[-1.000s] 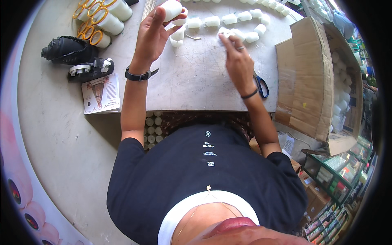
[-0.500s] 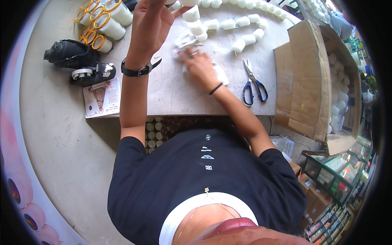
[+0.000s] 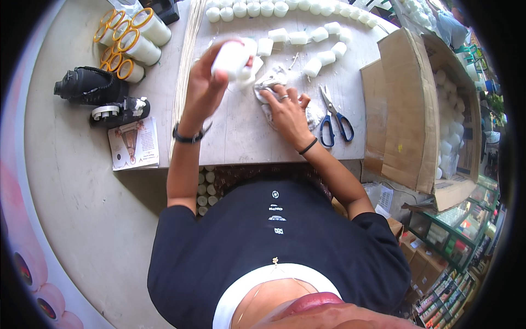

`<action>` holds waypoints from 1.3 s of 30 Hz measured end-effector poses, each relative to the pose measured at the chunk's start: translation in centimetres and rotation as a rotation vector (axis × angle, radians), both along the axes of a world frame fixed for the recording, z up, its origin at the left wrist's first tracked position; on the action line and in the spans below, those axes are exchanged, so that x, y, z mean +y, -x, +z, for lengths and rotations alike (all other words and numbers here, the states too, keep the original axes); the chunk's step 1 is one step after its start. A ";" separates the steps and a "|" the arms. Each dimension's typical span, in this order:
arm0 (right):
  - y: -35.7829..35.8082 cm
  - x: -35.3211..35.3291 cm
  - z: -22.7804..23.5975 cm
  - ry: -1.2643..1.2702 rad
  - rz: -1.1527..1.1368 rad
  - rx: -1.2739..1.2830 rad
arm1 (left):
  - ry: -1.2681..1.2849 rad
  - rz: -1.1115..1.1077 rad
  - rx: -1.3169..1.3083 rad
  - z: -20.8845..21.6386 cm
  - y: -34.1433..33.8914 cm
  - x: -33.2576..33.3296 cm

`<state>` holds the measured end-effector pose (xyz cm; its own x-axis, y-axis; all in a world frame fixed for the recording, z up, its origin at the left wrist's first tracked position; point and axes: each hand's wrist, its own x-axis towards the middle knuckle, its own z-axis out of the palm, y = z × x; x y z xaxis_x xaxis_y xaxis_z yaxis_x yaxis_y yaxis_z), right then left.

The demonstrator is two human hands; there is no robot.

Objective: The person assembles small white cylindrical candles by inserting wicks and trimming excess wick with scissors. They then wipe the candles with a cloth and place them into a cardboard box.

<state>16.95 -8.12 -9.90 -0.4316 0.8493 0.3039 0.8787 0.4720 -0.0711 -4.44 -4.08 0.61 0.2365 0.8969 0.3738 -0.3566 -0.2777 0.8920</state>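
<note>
My left hand (image 3: 205, 88) is raised over the table and closed around a white candle (image 3: 232, 57), a short, thick cylinder blurred by motion. Just behind it, more white candles (image 3: 265, 46) lie on their sides in a curved line. My right hand (image 3: 290, 112) rests on a crumpled white cloth (image 3: 272, 77) with dark marks, its bent fingers gripping the fabric. To the right of that hand lie scissors (image 3: 344, 126) with dark blue handles, their blades pointing away from me and slightly parted.
An open cardboard box (image 3: 408, 109) of white candles stands at right. Upright candles (image 3: 253, 9) line the far side. A bundle of pale wicks (image 3: 183, 66) runs along the left. Gold-rimmed candle jars (image 3: 141, 46), a black bottle (image 3: 87, 85), a tape dispenser (image 3: 120, 111) and a printed card (image 3: 133, 143) sit farther left.
My left hand has come down and nearer, bringing the candle into full view. My right hand has moved slightly right and nearer with the cloth. The whole view has shifted a little.
</note>
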 end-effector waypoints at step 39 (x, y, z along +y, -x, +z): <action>-11.8 -6.1 4.0 0.328 -0.518 0.116 | 0.025 0.139 0.610 -7.8 -1.2 -9.9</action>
